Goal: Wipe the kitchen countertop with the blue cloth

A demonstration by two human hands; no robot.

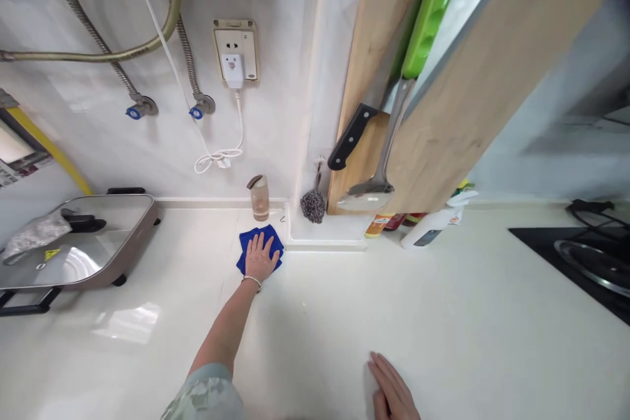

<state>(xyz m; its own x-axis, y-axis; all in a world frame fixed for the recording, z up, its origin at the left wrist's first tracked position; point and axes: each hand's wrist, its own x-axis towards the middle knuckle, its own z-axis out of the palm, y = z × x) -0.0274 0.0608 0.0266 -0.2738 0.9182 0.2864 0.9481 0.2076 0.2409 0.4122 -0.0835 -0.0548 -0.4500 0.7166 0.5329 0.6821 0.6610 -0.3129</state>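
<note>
My left hand [260,258] lies flat with spread fingers on a folded blue cloth [275,236], pressing it against the white countertop [315,328] near the wall. Just behind the cloth stands a small brownish, see-through bottle [260,199] with a dark lid. At the bottom edge of the view, my right hand [391,388] rests on the counter with its fingers stretched out side by side. Nothing shows in it, and its lower part is cut off by the frame.
An electric pan [123,236] with a glass lid stands at left. A steel scrubber [313,205], black-handled knife [352,138], green-handled spatula [394,131] and cutting board [472,105] hang at the wall corner. A white bottle [428,226] and black cooktop [566,256] are right.
</note>
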